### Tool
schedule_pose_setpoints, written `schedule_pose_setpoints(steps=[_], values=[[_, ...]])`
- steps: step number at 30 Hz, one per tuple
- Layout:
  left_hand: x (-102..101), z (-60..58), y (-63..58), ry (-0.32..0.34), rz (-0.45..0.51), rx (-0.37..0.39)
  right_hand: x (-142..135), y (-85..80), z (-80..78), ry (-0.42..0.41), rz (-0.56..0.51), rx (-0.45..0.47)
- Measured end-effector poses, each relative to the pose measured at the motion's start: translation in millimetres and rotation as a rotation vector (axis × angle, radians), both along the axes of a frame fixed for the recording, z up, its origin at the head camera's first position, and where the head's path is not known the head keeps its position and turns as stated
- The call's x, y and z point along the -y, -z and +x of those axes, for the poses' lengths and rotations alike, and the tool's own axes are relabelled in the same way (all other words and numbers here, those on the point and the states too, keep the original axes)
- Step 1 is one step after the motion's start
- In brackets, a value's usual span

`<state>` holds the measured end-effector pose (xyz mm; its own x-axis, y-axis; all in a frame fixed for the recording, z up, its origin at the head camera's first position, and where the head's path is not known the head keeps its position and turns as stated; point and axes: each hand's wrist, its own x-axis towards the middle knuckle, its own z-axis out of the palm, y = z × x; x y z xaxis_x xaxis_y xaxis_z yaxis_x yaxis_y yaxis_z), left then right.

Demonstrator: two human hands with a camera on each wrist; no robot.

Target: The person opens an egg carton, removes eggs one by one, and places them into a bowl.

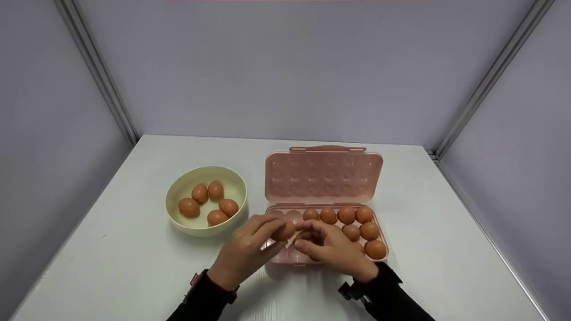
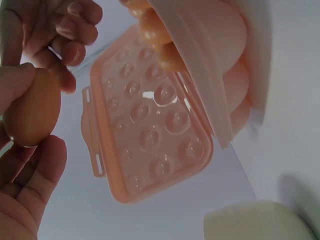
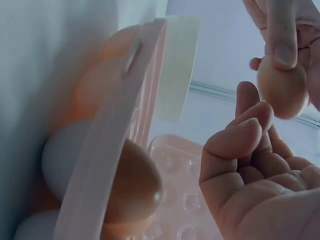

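My left hand point(image 1: 250, 245) pinches a brown egg point(image 2: 36, 107) between thumb and fingers, raised over the left part of a pink egg carton point(image 1: 280, 258). Close to that egg, my right hand point(image 1: 334, 249) has its fingers loosely bent with nothing held between them, as the right wrist view shows point(image 3: 255, 170). The carton's lid point(image 1: 323, 176) is swung back. Brown eggs point(image 1: 369, 231) fill the right side of the carton, while cups point(image 1: 293, 216) at its left hold none. My right hand hides part of the middle cups.
A pale green bowl point(image 1: 178, 225) with several brown eggs point(image 1: 189, 207) stands left of the carton on the white table point(image 1: 116, 249). Grey panels point(image 1: 285, 71) enclose the back and both sides of the table.
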<state>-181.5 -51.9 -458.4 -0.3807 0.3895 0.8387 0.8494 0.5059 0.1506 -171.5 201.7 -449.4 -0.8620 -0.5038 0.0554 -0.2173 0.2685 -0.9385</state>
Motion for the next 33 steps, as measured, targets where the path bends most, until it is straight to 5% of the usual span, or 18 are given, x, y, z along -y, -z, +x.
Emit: schedule_pose_setpoints(steps=[3, 8, 13, 17, 26, 33], values=[[16, -11.2, -2.7, -0.152, 0.093, 0.020, -1, 2.5, -0.7, 0.021, 0.026, -0.032], [47, -29.0, -1.0, -0.416, 0.211, 0.176, -3, 7.4, -0.4, 0.104, 0.166, -0.218], [71, -41.4, 10.1, -0.563, 0.218, 0.355, -8, 6.7, 4.0, 0.264, 0.514, -0.581], [82, -46.4, 17.9, -0.634, 0.195, 0.465, -11, 2.8, 9.8, 0.351, 0.736, -0.753], [93, -50.8, 19.1, -0.667, 0.184, 0.761, -11, 5.9, 16.1, 0.364, 0.834, -0.738], [98, -58.9, 11.6, -0.729, 0.057, 0.792, -8, 10.7, 12.7, 0.366, 0.838, -0.716]])
